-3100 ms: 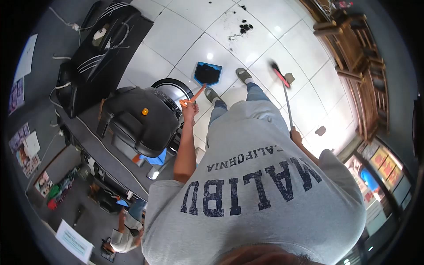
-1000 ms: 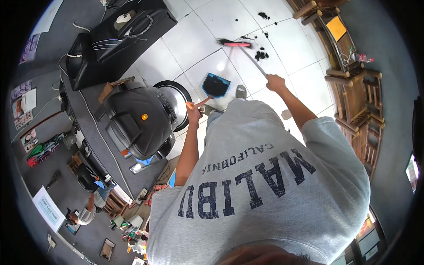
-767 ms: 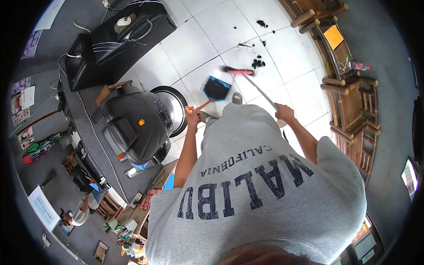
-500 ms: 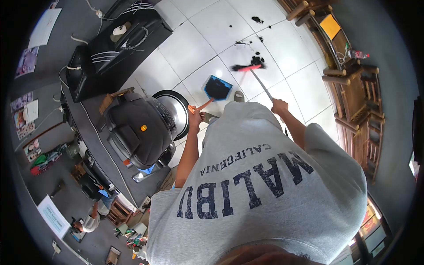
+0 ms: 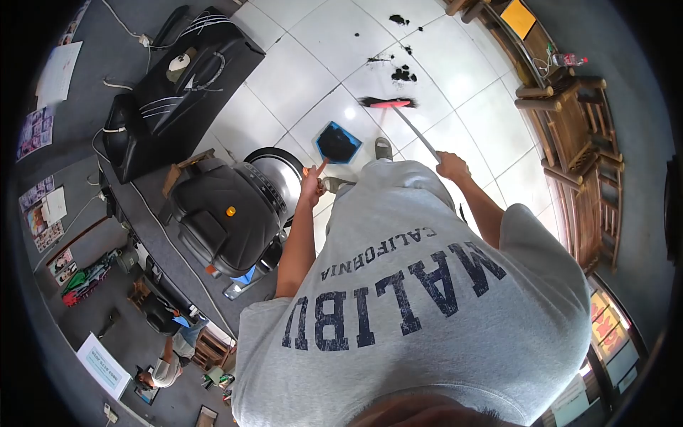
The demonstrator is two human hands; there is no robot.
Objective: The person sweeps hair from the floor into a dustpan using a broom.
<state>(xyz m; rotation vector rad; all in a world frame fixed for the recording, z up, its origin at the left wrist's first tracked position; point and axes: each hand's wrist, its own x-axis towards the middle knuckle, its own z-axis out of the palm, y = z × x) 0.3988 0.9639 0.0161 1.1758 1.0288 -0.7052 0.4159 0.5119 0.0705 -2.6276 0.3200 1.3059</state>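
My right hand (image 5: pixel 453 166) is closed around the grey handle of a broom (image 5: pixel 416 132). Its red head, with black bristles, rests on the white tiles ahead of my feet. My left hand (image 5: pixel 311 186) grips the orange handle of a blue dustpan (image 5: pixel 347 131), which lies on the floor to the left of the broom head. A dark heap fills much of the pan. Beyond the bristles lie black clumps (image 5: pixel 404 74) that look like cut hair, with more clumps (image 5: pixel 399 19) farther off.
A black barber-style chair (image 5: pixel 228 213) with a round metal base stands close on my left. Behind it is a black cabinet (image 5: pixel 192 78) with cables and a cap. Bamboo seats (image 5: pixel 569 142) line the right wall. A mirror at lower left reflects a person.
The broom head has drawn back toward me, leaving a gap between it and the nearest clumps. The dustpan stays in my left hand near my feet. The whole view has shifted slightly.
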